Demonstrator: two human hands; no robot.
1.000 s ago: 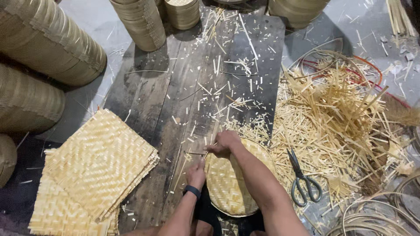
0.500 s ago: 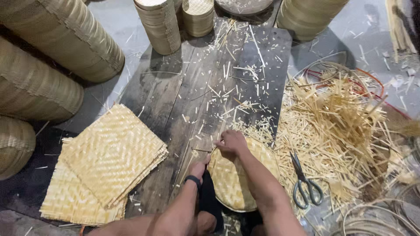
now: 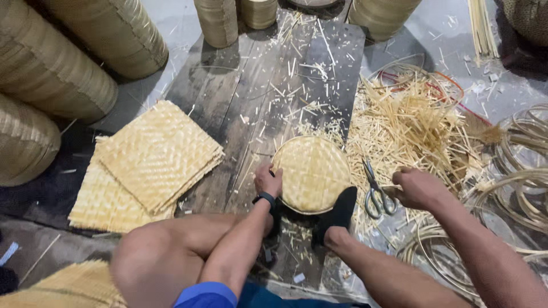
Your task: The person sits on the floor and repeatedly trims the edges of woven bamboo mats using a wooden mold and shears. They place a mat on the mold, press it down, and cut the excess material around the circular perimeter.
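We see big woven rolls (image 3: 51,74) lying at the left beside the dark board (image 3: 257,97) on the floor; a heap of bamboo offcuts (image 3: 411,125) spreads on the right, with coiled rings (image 3: 525,188) past it; square woven mats (image 3: 154,154) are stacked left of the board; our round woven disc (image 3: 311,171) lies on the board's near end, pinned by a dark-socked foot (image 3: 337,214); our left hand (image 3: 268,181) grips the disc's left rim; our right hand (image 3: 416,188) is closed just beside the scissors (image 3: 374,191), and we cannot tell whether it holds anything.
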